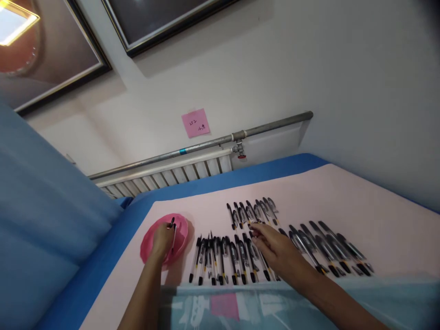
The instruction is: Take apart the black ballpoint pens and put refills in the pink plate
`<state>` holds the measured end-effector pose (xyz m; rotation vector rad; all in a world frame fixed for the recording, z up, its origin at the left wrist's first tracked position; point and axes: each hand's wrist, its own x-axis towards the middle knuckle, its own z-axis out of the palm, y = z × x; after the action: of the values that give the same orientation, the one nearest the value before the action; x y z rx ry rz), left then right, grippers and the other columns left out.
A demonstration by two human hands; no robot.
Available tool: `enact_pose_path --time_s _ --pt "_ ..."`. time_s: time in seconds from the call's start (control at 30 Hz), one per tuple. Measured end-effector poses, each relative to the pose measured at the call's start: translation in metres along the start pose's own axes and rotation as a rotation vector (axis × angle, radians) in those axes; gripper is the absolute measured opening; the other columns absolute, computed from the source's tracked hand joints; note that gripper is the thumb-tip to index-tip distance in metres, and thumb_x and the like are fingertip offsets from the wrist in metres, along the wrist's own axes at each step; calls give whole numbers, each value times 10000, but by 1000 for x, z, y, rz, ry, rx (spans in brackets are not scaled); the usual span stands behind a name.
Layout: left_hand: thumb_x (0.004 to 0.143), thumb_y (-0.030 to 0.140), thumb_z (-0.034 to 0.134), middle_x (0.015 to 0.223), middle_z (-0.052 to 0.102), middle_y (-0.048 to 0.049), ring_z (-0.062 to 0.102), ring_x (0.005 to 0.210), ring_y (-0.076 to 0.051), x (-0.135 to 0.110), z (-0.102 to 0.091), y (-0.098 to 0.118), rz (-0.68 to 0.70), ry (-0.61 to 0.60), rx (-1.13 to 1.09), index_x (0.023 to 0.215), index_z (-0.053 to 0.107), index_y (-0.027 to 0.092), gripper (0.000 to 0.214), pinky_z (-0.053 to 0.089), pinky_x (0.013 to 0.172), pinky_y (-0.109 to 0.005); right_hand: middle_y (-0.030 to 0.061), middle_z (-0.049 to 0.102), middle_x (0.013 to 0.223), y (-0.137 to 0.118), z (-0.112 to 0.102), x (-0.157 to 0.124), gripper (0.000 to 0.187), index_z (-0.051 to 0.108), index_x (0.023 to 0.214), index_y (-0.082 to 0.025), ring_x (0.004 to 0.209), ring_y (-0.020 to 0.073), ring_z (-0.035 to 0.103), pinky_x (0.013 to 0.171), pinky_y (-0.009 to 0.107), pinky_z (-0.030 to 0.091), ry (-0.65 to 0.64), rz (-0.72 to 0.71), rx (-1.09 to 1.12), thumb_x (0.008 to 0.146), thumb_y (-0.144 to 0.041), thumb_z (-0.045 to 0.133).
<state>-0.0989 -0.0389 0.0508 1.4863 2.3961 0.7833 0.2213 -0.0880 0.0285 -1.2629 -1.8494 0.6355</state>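
Note:
My left hand [163,240] is over a pink bowl [146,250] at the left of the pale sheet. Its fingers are closed on a pen [174,237] with a black end and a clear barrel; part of it is hidden by the hand. My right hand [271,243] reaches over the rows of pens, fingertips pinched at the dark end of one pen [252,234]. Just what that pinch holds is partly hidden. Around it lie clear-barrelled, black-capped pens: a near row [220,259], a far group [256,211] and a right group [330,247].
A pale pink sheet [302,188] covers the blue table surface [275,166]. Blue curtain [44,206] hangs at the left. Behind stand a white radiator [178,176], a metal pipe [206,145] with a red-handled valve [241,156], and a wall with a pink note [195,123].

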Motion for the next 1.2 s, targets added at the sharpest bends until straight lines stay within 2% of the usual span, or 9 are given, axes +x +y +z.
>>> enact_pose_path --time_s 0.2,0.37,0.47,0.6,0.7,0.8,1.0,1.13,1.2 --pt "750 308 437 827 656 -220 606 805 -319 -3 2 3 12 -29 205 829 622 93 295 389 627 -339 59 609 911 -3 -4 0 256 538 1046 -206 808 178 578 703 300 443 14 -16 -13 824 -229 415" --pt "784 237 372 1000 633 -182 573 917 -276 -17 9 44 157 -12 243 959 591 107 309 377 702 -320 67 597 933 -11 -11 0 222 544 1004 -194 858 180 560 731 300 431 -1 -48 -53 833 -211 404" --pt "780 257 409 964 653 -124 581 888 -221 -29 35 82 290 -134 183 954 591 130 282 379 721 -282 63 593 911 -12 -12 0 207 557 960 -196 849 176 553 728 297 427 -13 -58 -79 843 -202 387" --pt "735 252 479 936 665 -118 595 864 -215 -34 81 121 320 -241 176 913 606 130 250 387 700 -270 61 591 904 -9 -14 1 223 554 977 -196 843 171 546 726 292 426 -5 -63 -83 850 -171 373" --pt "728 235 475 921 666 -159 602 872 -246 -32 107 135 302 -289 180 891 609 111 245 392 690 -292 59 582 899 -7 -16 2 243 549 999 -196 830 169 541 731 295 426 -3 -68 -100 851 -148 362" --pt "713 209 477 924 659 -196 601 897 -280 -28 120 139 267 -311 174 870 610 101 233 397 689 -316 66 574 893 -8 -19 2 251 553 992 -186 818 172 540 723 296 428 -15 -59 -117 846 -134 356" --pt "636 152 544 915 654 -217 597 928 -288 -21 115 133 181 -312 51 814 610 99 197 410 722 -320 66 578 856 -10 -20 1 230 568 932 -179 778 170 543 690 291 426 -26 -54 -95 842 -150 359" --pt "702 208 504 911 656 -123 625 772 -178 -31 98 133 219 -352 -177 984 549 117 299 445 656 -266 64 603 863 -8 -19 5 204 581 912 -178 799 174 557 705 296 426 27 54 14 827 -184 396" --pt "718 256 505 839 646 -59 603 667 -129 -47 92 138 274 -416 -406 985 528 138 293 453 616 -243 57 620 845 -6 -21 8 197 586 904 -176 791 172 568 703 294 431 87 161 142 822 -226 413"
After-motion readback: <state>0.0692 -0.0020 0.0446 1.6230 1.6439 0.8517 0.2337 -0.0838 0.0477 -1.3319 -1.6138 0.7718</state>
